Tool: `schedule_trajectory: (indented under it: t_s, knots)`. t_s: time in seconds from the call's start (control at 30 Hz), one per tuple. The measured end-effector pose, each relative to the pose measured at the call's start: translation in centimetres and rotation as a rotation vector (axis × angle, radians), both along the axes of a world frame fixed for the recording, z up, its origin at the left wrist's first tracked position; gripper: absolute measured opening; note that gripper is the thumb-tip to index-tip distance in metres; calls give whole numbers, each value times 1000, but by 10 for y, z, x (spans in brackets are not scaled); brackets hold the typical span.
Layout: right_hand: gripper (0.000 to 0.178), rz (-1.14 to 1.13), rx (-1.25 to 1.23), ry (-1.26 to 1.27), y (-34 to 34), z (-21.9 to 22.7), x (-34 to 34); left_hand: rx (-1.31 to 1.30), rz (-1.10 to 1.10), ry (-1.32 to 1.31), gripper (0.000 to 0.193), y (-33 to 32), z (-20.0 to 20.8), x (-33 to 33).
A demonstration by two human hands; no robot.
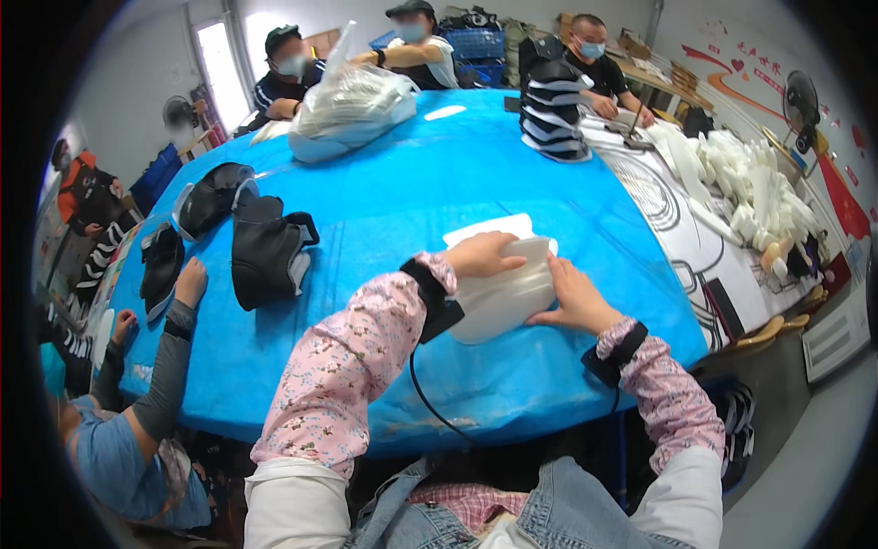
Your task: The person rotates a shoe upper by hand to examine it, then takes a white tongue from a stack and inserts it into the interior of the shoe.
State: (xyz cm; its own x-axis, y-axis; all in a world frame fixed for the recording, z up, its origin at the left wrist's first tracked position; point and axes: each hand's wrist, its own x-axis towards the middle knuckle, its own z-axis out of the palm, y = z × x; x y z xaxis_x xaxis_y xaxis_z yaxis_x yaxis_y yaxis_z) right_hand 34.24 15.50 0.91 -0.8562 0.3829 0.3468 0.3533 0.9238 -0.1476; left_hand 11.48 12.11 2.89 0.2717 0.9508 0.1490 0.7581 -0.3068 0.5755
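Note:
Near the front of the blue-covered table, a small stack of thin white curved sheets [503, 306] is between my hands. My left hand [489, 254] reaches over its upper edge, fingers closed on the top of the stack. Along the right edge, my right hand [581, 297] grips the sheets between thumb and fingers. Another white piece [512, 225] shows just beyond my left hand, partly hidden by it. What lies under the stack is hidden.
Black padded pieces with white linings [265, 256] lie to the left, near a co-worker's hand [191, 282]. A clear bag of white pieces [352, 110] and a stacked black-and-white pile [554, 114] stand at the far side. White pieces [759, 183] heap up at right.

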Motion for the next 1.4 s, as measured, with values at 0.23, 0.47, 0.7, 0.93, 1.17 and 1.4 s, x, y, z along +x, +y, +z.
schedule_trajectory:
  t_s: [0.23,0.47,0.7,0.93,1.17,1.4]
  knots:
    - [102,-181,-129,-98,-18,13,-2,71,214,-65,47,-4,5,1]
    - [102,-209,-85,-133,-6,6,0,198,374,-123,45,6,24,-10]
    - [100,-153,-53,-64,1,10,-3,339,443,-140,36,-2,89,-42]
    - [95,-210,-194,-133,-6,23,0,-109,110,-445,40,-17,108,-23]
    - [78,-26,-638,-100,30,26,16,202,132,-17,46,-52,5,44]
    - [44,-149,-487,95,59,34,0,403,-184,420,56,-105,-6,73]
